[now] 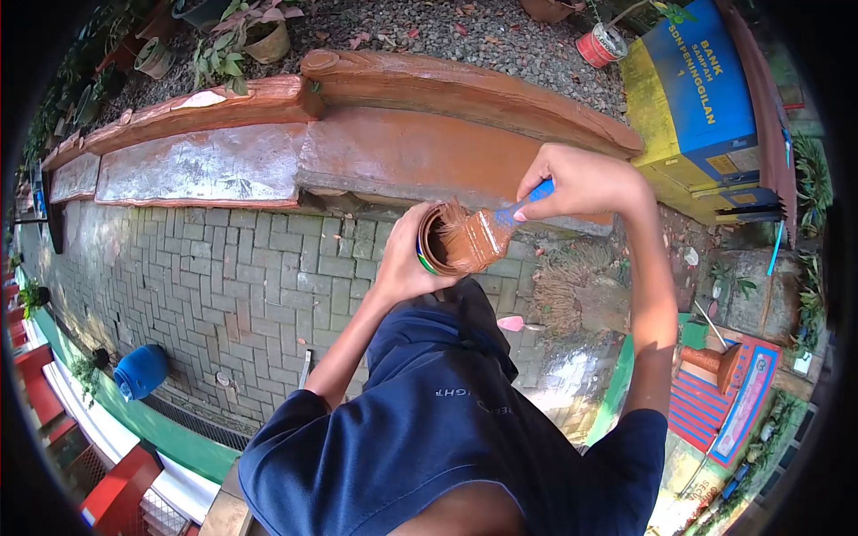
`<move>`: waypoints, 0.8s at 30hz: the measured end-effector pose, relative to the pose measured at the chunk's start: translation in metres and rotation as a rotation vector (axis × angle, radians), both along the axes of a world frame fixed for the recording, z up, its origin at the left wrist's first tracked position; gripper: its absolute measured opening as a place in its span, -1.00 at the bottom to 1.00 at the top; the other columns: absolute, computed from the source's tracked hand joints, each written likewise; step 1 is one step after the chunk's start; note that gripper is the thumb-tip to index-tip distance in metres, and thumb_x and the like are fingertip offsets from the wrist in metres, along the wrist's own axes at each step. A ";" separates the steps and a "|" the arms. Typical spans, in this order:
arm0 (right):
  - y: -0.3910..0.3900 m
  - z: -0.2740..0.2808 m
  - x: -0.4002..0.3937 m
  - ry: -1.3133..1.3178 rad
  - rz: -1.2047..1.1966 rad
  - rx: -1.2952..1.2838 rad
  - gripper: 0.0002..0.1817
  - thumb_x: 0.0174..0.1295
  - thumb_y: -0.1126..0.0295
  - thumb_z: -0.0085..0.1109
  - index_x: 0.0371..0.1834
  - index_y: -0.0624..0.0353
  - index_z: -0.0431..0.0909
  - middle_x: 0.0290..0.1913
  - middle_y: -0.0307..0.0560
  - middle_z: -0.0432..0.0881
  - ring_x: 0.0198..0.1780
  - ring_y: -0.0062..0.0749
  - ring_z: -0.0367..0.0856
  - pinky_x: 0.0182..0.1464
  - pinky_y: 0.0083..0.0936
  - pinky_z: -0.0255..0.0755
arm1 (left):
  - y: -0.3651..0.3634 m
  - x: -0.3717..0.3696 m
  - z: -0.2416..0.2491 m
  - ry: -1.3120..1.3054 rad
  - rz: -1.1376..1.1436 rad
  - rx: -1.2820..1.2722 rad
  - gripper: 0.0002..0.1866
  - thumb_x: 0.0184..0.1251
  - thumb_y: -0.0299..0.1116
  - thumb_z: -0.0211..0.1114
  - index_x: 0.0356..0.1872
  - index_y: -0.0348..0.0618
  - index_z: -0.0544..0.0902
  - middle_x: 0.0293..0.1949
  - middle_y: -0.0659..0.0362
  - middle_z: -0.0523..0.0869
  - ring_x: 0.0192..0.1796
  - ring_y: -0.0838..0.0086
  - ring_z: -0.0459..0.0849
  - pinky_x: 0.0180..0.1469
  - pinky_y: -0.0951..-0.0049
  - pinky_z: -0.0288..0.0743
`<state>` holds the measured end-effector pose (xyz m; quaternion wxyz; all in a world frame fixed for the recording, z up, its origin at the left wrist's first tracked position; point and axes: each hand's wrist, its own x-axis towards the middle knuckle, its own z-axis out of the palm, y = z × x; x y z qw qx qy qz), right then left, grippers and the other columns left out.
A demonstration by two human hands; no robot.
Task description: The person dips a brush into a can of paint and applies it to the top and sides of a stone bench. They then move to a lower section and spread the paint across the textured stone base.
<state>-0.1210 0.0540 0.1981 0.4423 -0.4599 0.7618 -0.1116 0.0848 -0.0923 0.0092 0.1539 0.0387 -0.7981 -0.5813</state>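
A low log-shaped border (268, 161), part brown and part bare grey, edges a gravel bed (465, 40) above grey brick paving (241, 286). Potted plants (255, 36) stand on the gravel at the upper left. A blue and yellow bin (697, 98) lettered "BANK SAMPAH" stands at right, a red can (601, 45) just beside it. What appears to be a blue barrel (141, 371) lies at the paving's lower left.

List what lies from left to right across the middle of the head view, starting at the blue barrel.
Blue barrel → left hand → paint can → brush → right hand → blue and yellow bin.
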 end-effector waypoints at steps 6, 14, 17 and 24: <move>0.004 -0.036 0.046 0.035 -0.033 -0.015 -0.68 0.05 0.22 0.37 -0.34 0.30 0.69 -0.53 -0.05 0.65 -0.49 -0.45 0.54 -0.37 -0.45 0.41 | 0.018 0.021 0.003 0.033 -0.149 -0.108 0.01 -0.43 -0.23 0.66 0.23 -0.29 0.36 0.12 -0.03 0.56 0.20 0.23 0.56 0.29 0.24 0.38; 0.065 -0.027 0.165 0.562 -0.141 -0.281 -0.73 0.10 0.22 0.33 -0.21 0.14 0.71 -0.39 0.11 0.66 -0.18 -0.02 0.65 -0.09 -0.18 0.49 | 0.064 0.057 0.012 0.038 -0.044 0.129 0.07 -0.43 -0.30 0.67 0.26 -0.34 0.28 0.14 -0.02 0.53 0.21 0.29 0.53 0.31 0.27 0.37; 0.089 -0.014 0.180 0.472 -0.283 -0.288 -0.75 0.09 0.23 0.33 -0.22 0.10 0.71 -0.38 0.09 0.66 -0.22 0.00 0.64 -0.13 -0.19 0.49 | 0.079 0.074 0.033 0.064 -0.002 0.160 0.06 -0.42 -0.32 0.67 0.26 -0.34 0.28 0.13 -0.02 0.55 0.19 0.29 0.54 0.30 0.26 0.38; 0.115 0.022 0.221 0.494 -0.344 -0.208 -0.78 0.11 0.28 0.30 -0.22 0.11 0.70 -0.37 0.10 0.66 -0.28 0.03 0.62 -0.19 -0.18 0.48 | 0.098 0.096 0.040 0.071 -0.085 0.099 0.07 -0.39 -0.32 0.67 0.29 -0.35 0.25 0.14 -0.03 0.54 0.20 0.30 0.54 0.30 0.27 0.39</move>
